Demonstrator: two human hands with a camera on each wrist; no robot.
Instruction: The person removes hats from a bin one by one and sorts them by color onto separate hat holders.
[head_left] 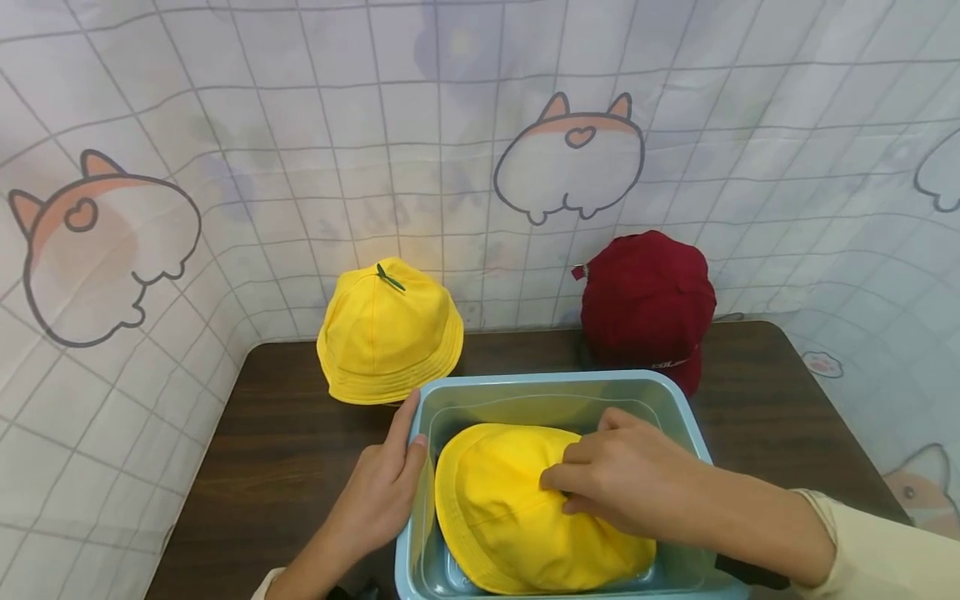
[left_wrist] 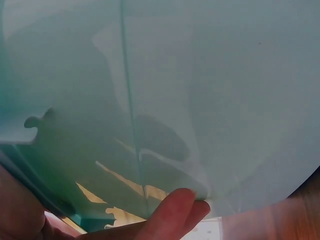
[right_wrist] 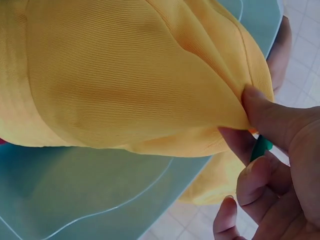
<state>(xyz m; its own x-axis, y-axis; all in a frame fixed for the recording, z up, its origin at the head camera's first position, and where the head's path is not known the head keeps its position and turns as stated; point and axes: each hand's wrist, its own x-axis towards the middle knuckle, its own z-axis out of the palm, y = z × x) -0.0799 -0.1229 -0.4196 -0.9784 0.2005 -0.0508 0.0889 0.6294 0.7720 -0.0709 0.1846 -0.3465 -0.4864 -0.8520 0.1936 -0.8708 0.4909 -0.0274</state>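
**Inside the blue bin (head_left: 540, 379): yellow hat (head_left: 517, 512) pinched at the crown**

Head view: yellow hat lies within the bin, brim toward the bin's left wall. Right hand (head_left: 626, 467), reaching over from the bin's right side, has its fingertips together on crown cloth. Left hand (head_left: 378, 492) holds the bin's left rim between thumb and fingers. Just behind the bin's far left corner, a second yellow hat (head_left: 386, 337); behind its far right corner, a red cap (head_left: 648, 300), partly hidden. Dark table (head_left: 255, 467) beneath.

Left wrist view: mostly pale bin plastic, reflections across it. Fingertips (left_wrist: 175, 210) rest against it; how firmly, I cannot tell.

Right wrist view: thumb and finger clamped on a gathered fold of the hat, green tab (right_wrist: 261, 148) between the fingers, hat body hanging over the bin.

Risks, as I judge them: the pinch takes only a little cloth, so a quick pull could slip free. The brim might catch the bin's left wall and drag the bin. Heavy left-hand pressure on the rim could tilt it; a shove backward could knock the red cap.
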